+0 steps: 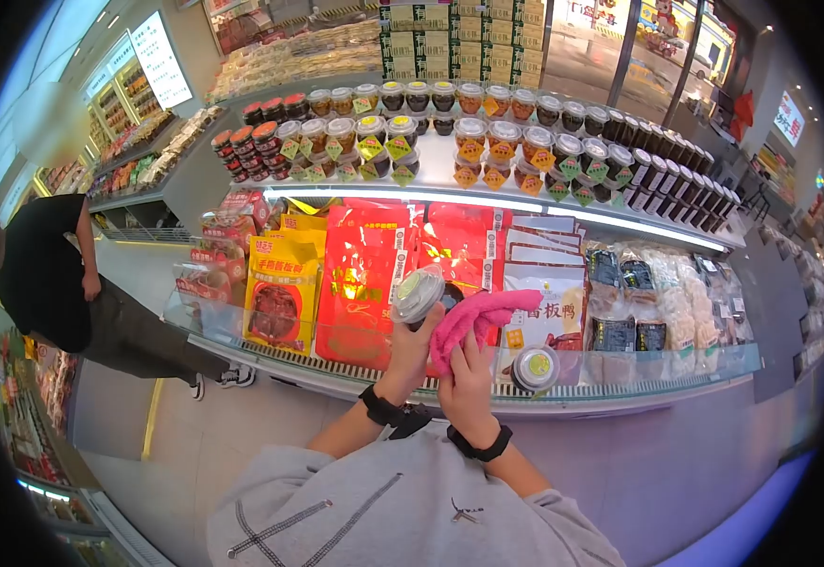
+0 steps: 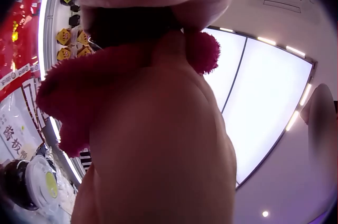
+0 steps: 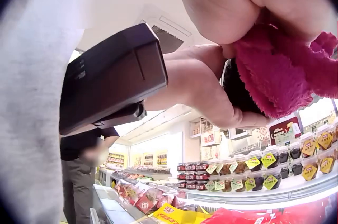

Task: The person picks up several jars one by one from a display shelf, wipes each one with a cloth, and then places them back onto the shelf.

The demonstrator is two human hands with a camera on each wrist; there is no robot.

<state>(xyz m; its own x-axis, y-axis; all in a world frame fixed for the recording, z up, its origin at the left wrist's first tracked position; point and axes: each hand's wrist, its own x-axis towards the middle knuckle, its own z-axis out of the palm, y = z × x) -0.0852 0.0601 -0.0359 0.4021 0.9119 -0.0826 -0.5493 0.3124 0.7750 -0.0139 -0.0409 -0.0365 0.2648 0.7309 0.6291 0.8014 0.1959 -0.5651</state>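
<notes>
My left hand (image 1: 408, 359) grips a round tub (image 1: 418, 295) with a clear lid and dark contents, tilted above the display case. A pink fluffy cloth (image 1: 480, 317) is in my right hand (image 1: 468, 383), bunched against the tub's side. In the right wrist view the cloth (image 3: 274, 71) covers part of the dark tub (image 3: 237, 89), and the left fingers wrap round the tub from below. Another lidded tub (image 1: 535, 368) rests at the case's front edge, right of my hands. It shows in the left wrist view as a dark tub (image 2: 42, 184) with a green label.
A glass front edge (image 1: 639, 367) runs along the case. Inside lie red bags (image 1: 363, 283), yellow bags (image 1: 282, 283), white bags (image 1: 544, 293) and vacuum packs (image 1: 610, 331). Rows of stacked tubs (image 1: 468, 128) fill the shelf above. A person (image 1: 43, 265) stands at the left.
</notes>
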